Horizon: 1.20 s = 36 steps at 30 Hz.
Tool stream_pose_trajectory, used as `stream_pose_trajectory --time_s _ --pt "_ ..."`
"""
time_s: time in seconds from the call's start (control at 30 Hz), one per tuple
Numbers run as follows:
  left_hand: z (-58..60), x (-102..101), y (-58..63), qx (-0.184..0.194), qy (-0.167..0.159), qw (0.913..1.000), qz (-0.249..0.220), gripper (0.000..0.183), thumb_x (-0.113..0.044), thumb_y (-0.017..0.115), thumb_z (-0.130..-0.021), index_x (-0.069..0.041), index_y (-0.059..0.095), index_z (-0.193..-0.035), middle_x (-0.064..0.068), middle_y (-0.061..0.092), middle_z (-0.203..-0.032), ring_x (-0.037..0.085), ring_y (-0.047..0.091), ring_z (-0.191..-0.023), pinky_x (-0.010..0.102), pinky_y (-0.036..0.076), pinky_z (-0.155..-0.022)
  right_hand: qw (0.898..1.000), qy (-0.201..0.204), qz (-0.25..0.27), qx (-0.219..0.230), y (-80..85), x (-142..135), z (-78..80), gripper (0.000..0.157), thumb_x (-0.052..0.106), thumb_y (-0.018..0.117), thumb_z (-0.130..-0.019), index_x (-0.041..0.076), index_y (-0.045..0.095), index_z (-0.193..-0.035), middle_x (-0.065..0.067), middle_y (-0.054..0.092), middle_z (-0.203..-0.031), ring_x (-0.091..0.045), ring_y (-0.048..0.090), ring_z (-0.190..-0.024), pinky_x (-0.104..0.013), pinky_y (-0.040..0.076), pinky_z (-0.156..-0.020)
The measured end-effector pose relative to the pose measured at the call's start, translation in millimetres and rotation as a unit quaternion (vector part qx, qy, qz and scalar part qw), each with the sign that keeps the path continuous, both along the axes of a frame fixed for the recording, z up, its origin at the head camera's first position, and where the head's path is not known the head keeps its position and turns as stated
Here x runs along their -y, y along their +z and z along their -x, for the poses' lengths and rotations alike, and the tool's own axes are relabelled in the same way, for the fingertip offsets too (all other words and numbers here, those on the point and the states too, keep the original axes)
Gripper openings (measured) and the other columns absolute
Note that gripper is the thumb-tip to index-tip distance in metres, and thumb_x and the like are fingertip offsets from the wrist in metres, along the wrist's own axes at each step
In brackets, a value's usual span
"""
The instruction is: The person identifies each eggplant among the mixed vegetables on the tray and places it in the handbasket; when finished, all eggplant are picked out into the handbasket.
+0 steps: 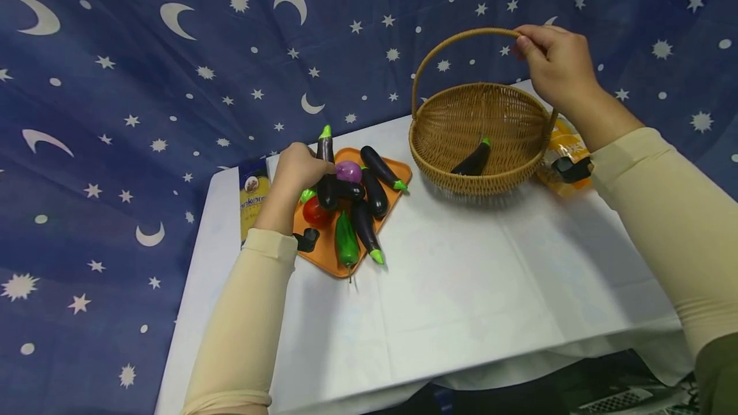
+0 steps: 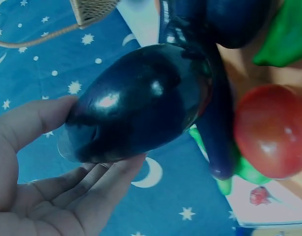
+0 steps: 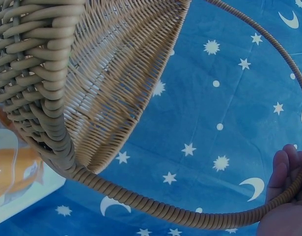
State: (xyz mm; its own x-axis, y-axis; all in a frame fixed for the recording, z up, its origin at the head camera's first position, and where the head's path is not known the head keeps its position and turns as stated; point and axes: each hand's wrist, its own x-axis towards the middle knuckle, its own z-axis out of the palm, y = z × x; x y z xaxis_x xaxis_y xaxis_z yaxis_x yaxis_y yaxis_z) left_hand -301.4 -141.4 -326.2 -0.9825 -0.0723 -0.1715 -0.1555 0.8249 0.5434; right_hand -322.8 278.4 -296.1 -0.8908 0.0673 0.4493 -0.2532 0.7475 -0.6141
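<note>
In the head view my left hand (image 1: 298,168) pinches a dark purple eggplant (image 1: 327,192) with a bright green cap, over an orange tray (image 1: 324,260). The left wrist view shows this glossy eggplant (image 2: 136,101) between thumb and fingers, with a red tomato (image 2: 271,132) beside it. Around it on the tray lie several other eggplants (image 1: 376,197), a purple onion (image 1: 348,171) and a green pepper (image 1: 346,241). My right hand (image 1: 559,59) grips the arched handle of a wicker basket (image 1: 478,104). One eggplant (image 1: 474,160) lies inside the basket, which tilts toward me.
An orange and clear plastic package (image 1: 567,146) lies behind the basket's right side. A yellow and blue packet (image 1: 254,197) is beside the tray's left, partly behind my left forearm. The white tablecloth (image 1: 450,287) covers the table; a blue star-patterned curtain (image 1: 230,50) hangs behind.
</note>
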Motion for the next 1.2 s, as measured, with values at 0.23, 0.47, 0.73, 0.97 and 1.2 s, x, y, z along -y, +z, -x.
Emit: stream_pose_trajectory --time_s 0.23,0.47,0.73,0.97,1.2 --pt "2.8 -22.1 19.0 -0.01 -0.022 0.9997 -0.01 0.042 -0.026 0.08 -0.085 0.002 0.067 -0.113 0.018 0.066 -0.101 0.03 0.072 -0.083 0.042 0.061 -0.075 1.0 -0.002 0.004 0.001 0.5 -2.4 -1.6 0.045 0.037 0.039 -0.108 0.012 0.062 -0.139 -0.016 0.064 -0.124 0.002 0.049 -0.093 -0.031 0.041 -0.087" --pt "7.5 -47.3 35.8 -0.02 -0.058 0.998 0.01 0.042 -0.028 0.081 -0.083 -0.002 0.068 -0.113 0.013 0.068 -0.102 0.026 0.07 -0.086 0.039 0.058 -0.081 1.0 -0.004 0.005 0.002 0.3 -4.2 -2.6 0.046 0.037 0.039 -0.108 0.011 0.062 -0.139 -0.016 0.064 -0.124 -0.008 0.054 -0.099 -0.031 0.041 -0.086" --pt "9.3 -76.5 46.1 -0.03 -0.092 0.9953 0.01 0.04 -0.024 0.078 -0.085 -0.002 0.067 -0.117 0.012 0.066 -0.103 0.025 0.068 -0.087 0.035 0.059 -0.078 1.0 -0.003 0.006 0.006 -0.4 -4.0 -1.6 0.047 0.038 0.038 -0.108 0.011 0.06 -0.141 -0.014 0.065 -0.125 -0.021 0.056 -0.105 -0.032 0.042 -0.086" --pt "11.1 -108.5 46.0 -0.043 -0.122 0.9912 0.028 0.039 -0.026 0.078 -0.086 -0.005 0.067 -0.117 0.009 0.064 -0.104 0.022 0.066 -0.088 0.031 0.059 -0.072 1.0 -0.003 0.009 0.009 1.2 -0.4 -0.9 0.046 0.037 0.038 -0.108 0.012 0.061 -0.14 -0.014 0.064 -0.125 -0.021 0.055 -0.105 -0.032 0.042 -0.085" --pt "15.1 -150.4 44.1 -0.07 -0.174 0.9809 0.052 0.025 -0.023 0.076 -0.086 -0.006 0.07 -0.103 0.008 0.067 -0.093 0.021 0.066 -0.081 0.03 0.057 -0.067 1.0 0.0 0.011 0.012 2.9 -0.8 -1.9 0.046 0.038 0.039 -0.108 0.012 0.061 -0.14 -0.013 0.065 -0.124 -0.025 0.058 -0.109 -0.034 0.046 -0.09"
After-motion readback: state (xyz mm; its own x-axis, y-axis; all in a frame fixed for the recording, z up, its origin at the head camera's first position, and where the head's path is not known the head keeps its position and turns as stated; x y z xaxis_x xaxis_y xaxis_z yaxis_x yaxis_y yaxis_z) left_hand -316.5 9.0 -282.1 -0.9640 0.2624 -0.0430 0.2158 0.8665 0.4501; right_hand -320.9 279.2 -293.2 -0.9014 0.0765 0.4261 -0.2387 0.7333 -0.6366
